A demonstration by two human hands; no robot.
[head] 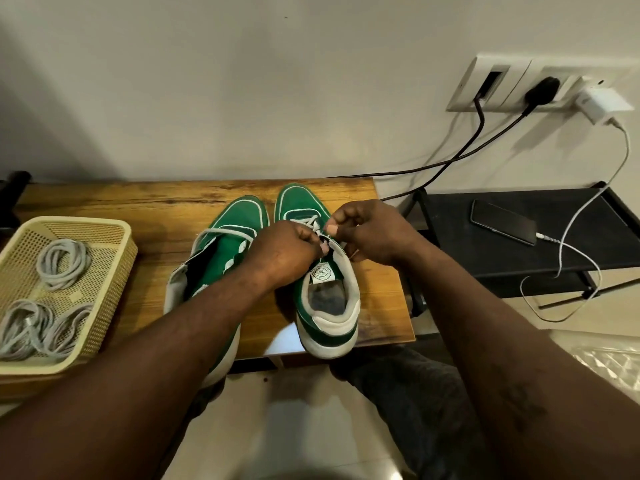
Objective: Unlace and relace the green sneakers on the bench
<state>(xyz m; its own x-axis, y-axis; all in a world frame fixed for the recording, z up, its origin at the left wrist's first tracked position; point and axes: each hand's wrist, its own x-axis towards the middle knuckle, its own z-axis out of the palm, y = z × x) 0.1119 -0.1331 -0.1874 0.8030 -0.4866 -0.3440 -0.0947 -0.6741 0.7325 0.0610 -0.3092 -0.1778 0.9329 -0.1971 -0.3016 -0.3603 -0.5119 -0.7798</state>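
Left hand and right hand, fingers curled, pinch the lace.

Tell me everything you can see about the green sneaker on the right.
The green sneaker looks like suede, with white piping, pale collar and off-white sole, round label on its tongue. It stands upright on the wooden bench, toe toward the wall, heel at the near edge. Left hand and right hand pinch its lace.
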